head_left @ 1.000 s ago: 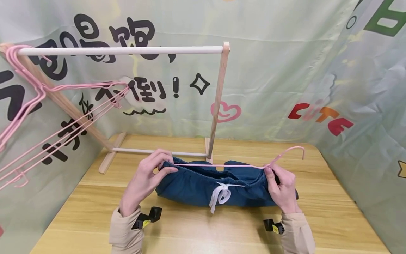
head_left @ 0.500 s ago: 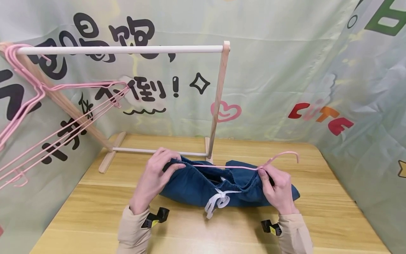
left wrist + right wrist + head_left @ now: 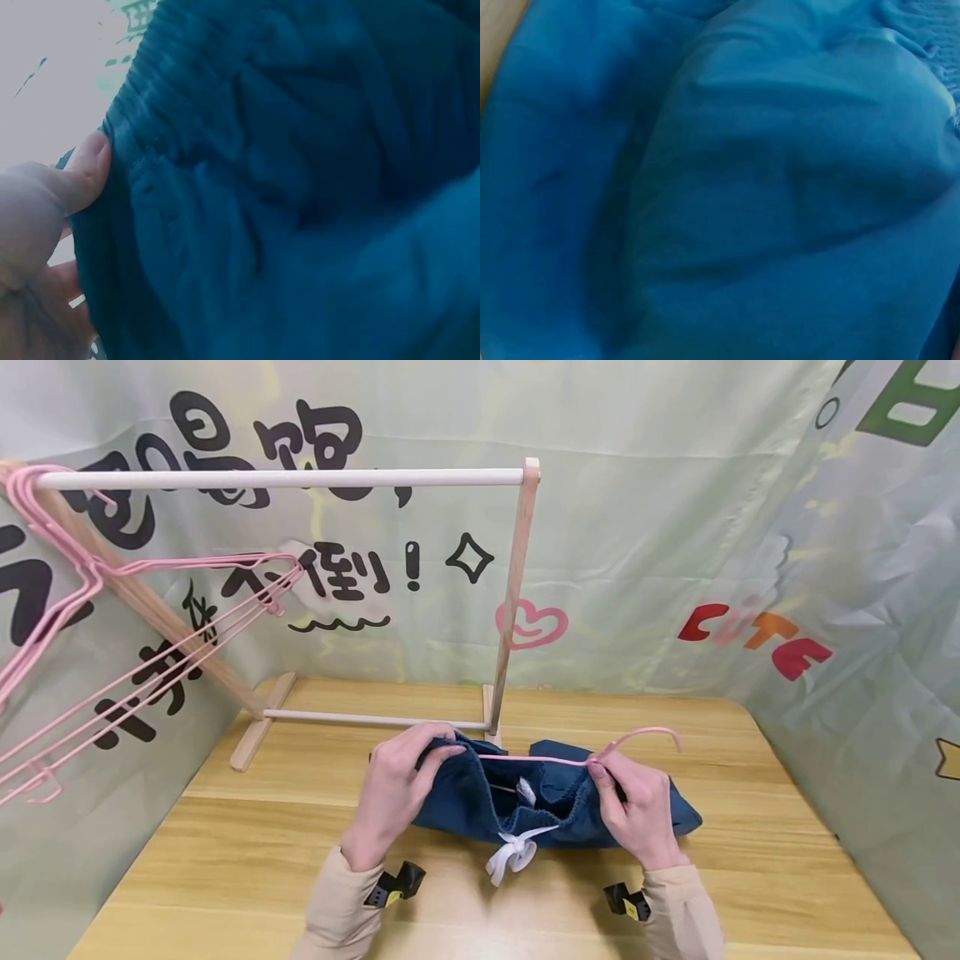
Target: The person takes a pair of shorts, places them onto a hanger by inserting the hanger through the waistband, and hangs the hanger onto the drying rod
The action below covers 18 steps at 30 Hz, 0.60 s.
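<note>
Dark blue pants (image 3: pixel 461 797) with an elastic waist and a white drawstring bow (image 3: pixel 513 852) lie bunched on the table, the waist opening facing up. My left hand (image 3: pixel 397 781) pinches the waistband at its left end; in the left wrist view the thumb (image 3: pixel 88 169) presses on the gathered edge. A pink hanger (image 3: pixel 532 760) runs across the opening, its left end hidden in the cloth under my left hand. With my right hand (image 3: pixel 637 802) I grip the hanger near the base of its hook, which points right. Blue cloth (image 3: pixel 780 187) fills most of the right wrist view.
A rack with wooden legs (image 3: pixel 516 593) and a white rail (image 3: pixel 300 478) stands at the back left of the table (image 3: pixel 780 860). Several pink hangers (image 3: pixel 90 572) hang from the rail's left end. Printed curtains (image 3: pixel 637 527) enclose the table's back and sides.
My left hand has moved right with the waistband, and the waist opening gapes wider. My right hand and the hanger have shifted a little left and down, leaving less of the hanger bar showing.
</note>
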Tool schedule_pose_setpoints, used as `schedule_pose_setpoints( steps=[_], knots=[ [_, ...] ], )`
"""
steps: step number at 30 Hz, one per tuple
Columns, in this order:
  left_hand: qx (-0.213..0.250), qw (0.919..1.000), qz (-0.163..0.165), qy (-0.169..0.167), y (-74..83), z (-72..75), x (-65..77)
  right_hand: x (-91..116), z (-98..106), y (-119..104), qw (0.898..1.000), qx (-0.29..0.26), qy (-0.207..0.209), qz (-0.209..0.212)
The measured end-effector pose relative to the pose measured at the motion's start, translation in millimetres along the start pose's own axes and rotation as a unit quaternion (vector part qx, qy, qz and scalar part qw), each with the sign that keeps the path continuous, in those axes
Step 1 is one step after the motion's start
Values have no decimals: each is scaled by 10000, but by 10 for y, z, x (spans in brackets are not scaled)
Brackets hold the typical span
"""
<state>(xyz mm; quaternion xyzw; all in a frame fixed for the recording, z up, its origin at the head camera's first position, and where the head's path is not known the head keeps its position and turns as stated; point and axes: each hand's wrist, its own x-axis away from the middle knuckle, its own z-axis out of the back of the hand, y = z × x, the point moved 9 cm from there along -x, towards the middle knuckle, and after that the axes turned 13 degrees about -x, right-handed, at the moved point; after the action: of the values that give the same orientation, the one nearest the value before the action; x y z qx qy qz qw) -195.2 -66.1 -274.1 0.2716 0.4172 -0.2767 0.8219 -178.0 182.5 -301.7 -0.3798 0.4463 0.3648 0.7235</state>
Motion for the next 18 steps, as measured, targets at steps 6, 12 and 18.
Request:
schedule_pose_setpoints(
  steps=[6, 12, 18],
  knots=[
    [-234, 9996, -67, -157, 109, -139, 22, -28, -89, -71, 9999, 120, -29, 59],
    [-619, 9968, -138, -482, 176, -321, 58, -17, -172, -92, 9994, 283, -177, -30],
    [-957, 9854, -6, -1410, 127, -531, 120, -3, -184, -55, 9991, 250, -199, -261]
  ],
)
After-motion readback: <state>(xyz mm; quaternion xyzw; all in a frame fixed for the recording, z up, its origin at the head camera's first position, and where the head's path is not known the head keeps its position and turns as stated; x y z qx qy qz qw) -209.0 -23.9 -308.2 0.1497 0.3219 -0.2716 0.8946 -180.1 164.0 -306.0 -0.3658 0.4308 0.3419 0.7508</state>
